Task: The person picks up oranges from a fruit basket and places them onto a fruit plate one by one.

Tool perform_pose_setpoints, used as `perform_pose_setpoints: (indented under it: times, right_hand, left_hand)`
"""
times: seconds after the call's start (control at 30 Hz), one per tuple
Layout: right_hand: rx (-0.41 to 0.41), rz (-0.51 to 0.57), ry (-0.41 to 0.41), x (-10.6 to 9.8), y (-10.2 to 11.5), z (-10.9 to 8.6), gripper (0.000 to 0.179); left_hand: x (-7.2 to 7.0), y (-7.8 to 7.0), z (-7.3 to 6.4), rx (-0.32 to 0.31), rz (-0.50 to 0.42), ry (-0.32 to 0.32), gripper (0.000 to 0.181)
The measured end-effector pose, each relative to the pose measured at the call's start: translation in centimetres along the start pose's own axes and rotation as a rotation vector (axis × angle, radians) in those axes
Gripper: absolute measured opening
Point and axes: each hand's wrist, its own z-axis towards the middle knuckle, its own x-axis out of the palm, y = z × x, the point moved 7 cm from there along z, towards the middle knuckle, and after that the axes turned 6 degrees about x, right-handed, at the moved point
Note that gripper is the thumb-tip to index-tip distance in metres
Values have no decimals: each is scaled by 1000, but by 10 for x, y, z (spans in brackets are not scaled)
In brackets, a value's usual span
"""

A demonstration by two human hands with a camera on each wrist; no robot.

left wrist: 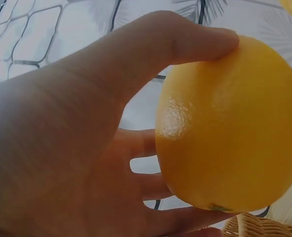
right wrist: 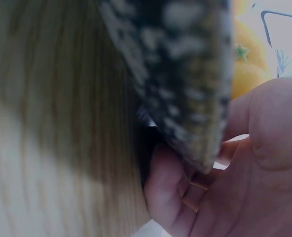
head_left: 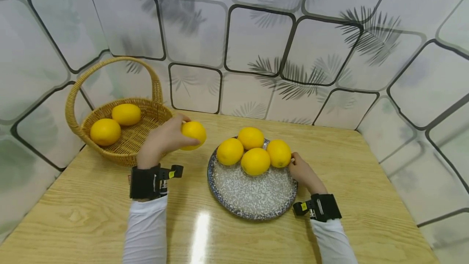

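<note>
My left hand (head_left: 166, 135) grips a yellow-orange orange (head_left: 194, 134) between the basket and the plate, thumb on one side and fingers on the other. The left wrist view shows this orange (left wrist: 229, 128) large, with a small green stem spot. Several more oranges (head_left: 255, 161) sit together on the far half of a round speckled grey plate (head_left: 253, 199) with a dark rim. At the plate's right edge, my right hand (head_left: 304, 173) holds the rim. In the right wrist view, fingers curl under the raised-looking plate edge (right wrist: 185, 98), and the thumb is partly hidden.
A wicker basket (head_left: 126, 160) with a tall arched handle stands at the left with two oranges (head_left: 105, 132) in it. Everything rests on a light wood table (head_left: 351, 166). Patterned walls (head_left: 260, 40) close off the back and both sides.
</note>
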Motion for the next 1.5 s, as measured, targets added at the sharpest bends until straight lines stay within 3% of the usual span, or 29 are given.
perform_pose_setpoints:
  times: [0.33,0.73,1.5]
  right_hand:
    - [15,12,1,1,-1,0,43]
    - [18,24,-7,3,-4,1,43]
    - [7,7,-17,1,0,1,43]
  left_hand:
    - [10,-7,5,56,25,59,80]
    - [25,-20,9,120,-9,147,76]
    - [35,-26,14,148,13,181,76]
